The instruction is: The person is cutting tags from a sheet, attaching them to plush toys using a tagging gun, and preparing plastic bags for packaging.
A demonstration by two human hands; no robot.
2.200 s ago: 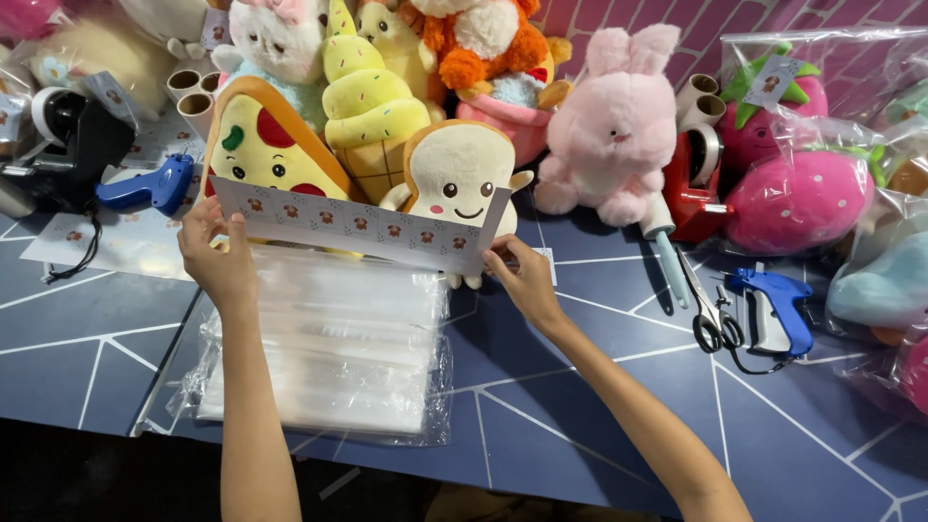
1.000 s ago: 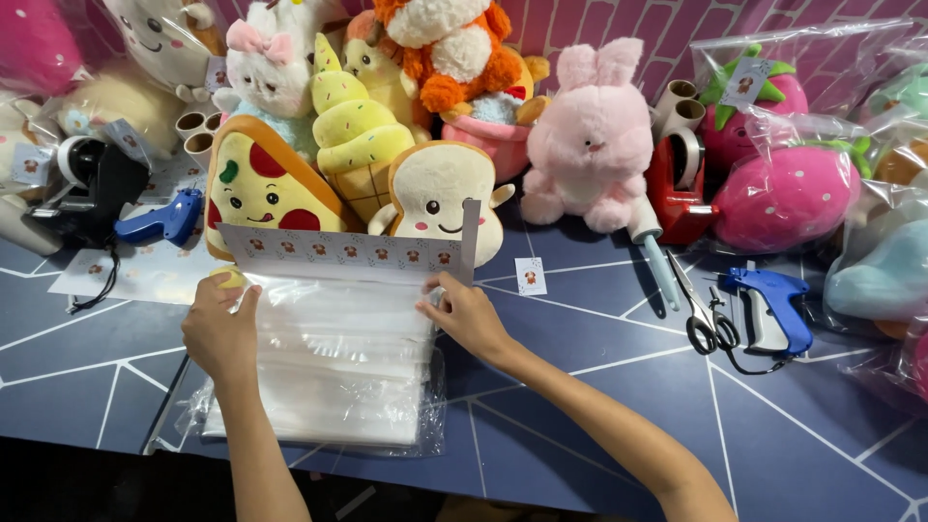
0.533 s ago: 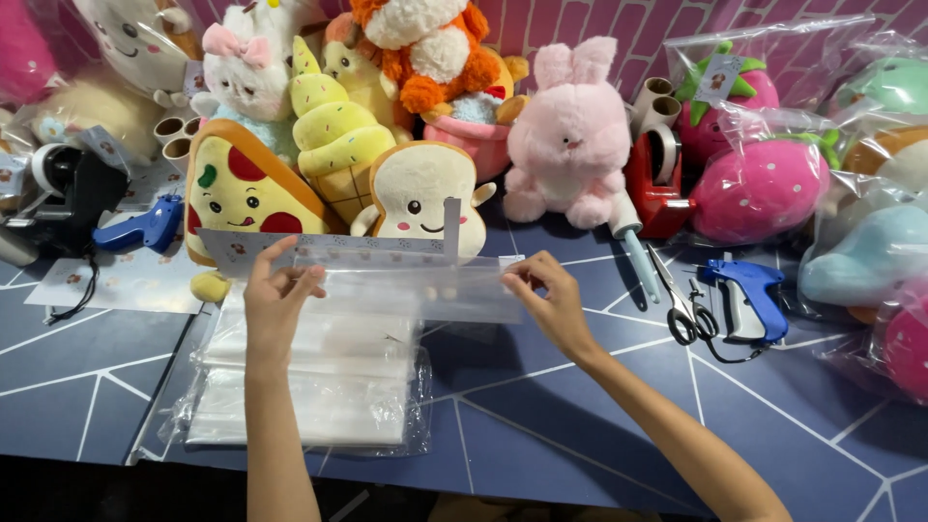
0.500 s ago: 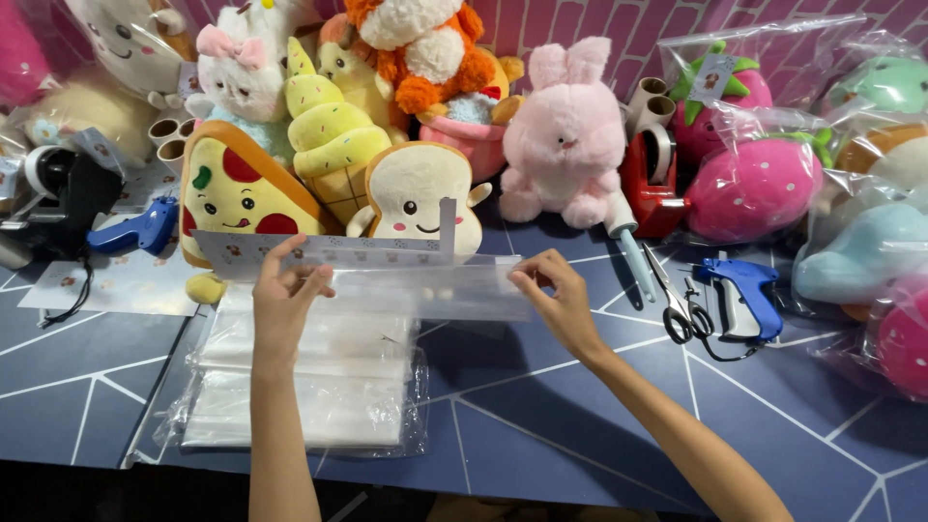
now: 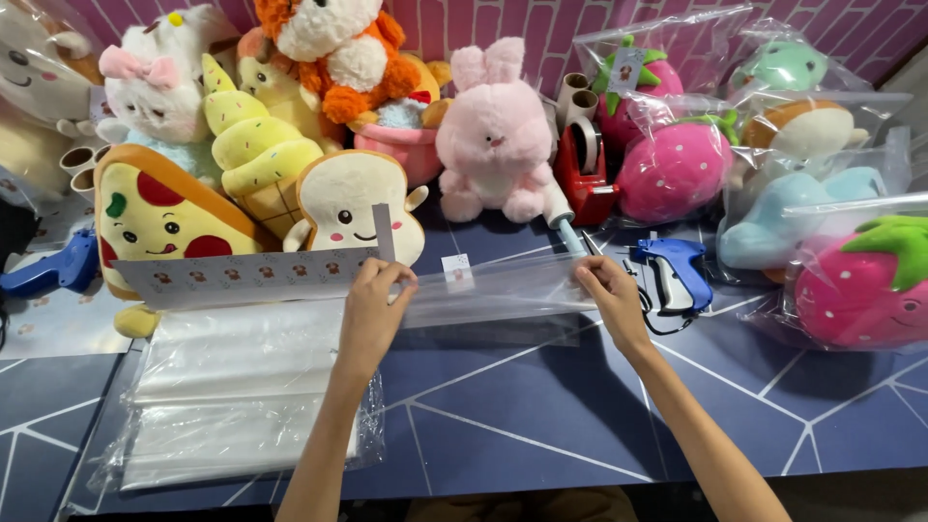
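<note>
My left hand and my right hand hold a clear plastic bag stretched flat between them, just above the blue table. The left hand pinches its left edge, close to a long sticker strip that leans against the plush toys. A stack of clear plastic bags lies on the table under and left of my left forearm. A toast-shaped plush stands right behind the left hand.
Plush toys line the back: a pizza slice, an ice-cream cone, a pink rabbit. Bagged plush strawberries sit at right. A red tape dispenser, scissors and a blue tagging gun lie near my right hand.
Both hands lifted one clear bag off the stack and carried it to the right, stretched between them. The sticker strip stayed leaning by the plush toys.
</note>
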